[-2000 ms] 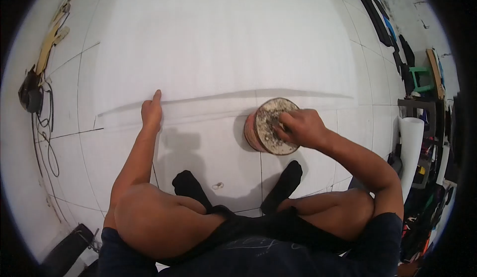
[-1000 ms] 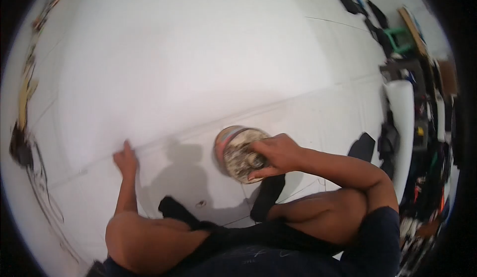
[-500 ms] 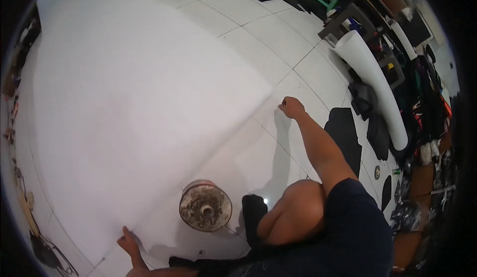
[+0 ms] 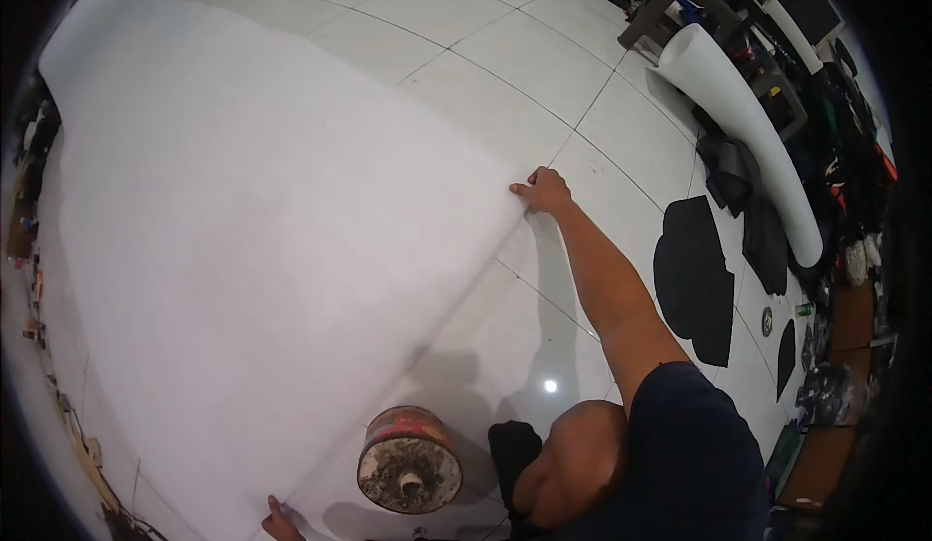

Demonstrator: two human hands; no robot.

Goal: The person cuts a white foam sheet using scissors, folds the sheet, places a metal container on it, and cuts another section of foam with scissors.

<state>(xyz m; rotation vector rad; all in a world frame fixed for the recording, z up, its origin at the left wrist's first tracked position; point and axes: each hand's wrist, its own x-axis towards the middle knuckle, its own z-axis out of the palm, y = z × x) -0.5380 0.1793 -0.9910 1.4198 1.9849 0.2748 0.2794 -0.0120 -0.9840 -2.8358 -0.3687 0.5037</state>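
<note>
A large white sheet [image 4: 282,221] lies spread over the tiled floor, its far left end curving up like a roll. My right hand [image 4: 546,192] is closed on the sheet's near right corner, thumb on top and fingers curled at the edge. At the bottom, my left hand [image 4: 282,522] pinches the near edge with its thumb on the upper side; its other fingers are mostly hidden. Between the hands, just off the sheet's edge, stands a round tin [image 4: 410,463] with a dirty, crusted top and a short central spout or knob.
A thick white roll [image 4: 743,143] leans along the clutter on the right. Black cut pieces [image 4: 694,279] lie on the floor beside my right arm. A grey stool [image 4: 684,12] stands at the upper right. My bent knee [image 4: 578,459] is near the tin.
My right hand has moved slightly left onto the sheet's corner and closed on it. My view has shifted, so the tin and left hand appear lower and the sheet's rolled far end now shows.
</note>
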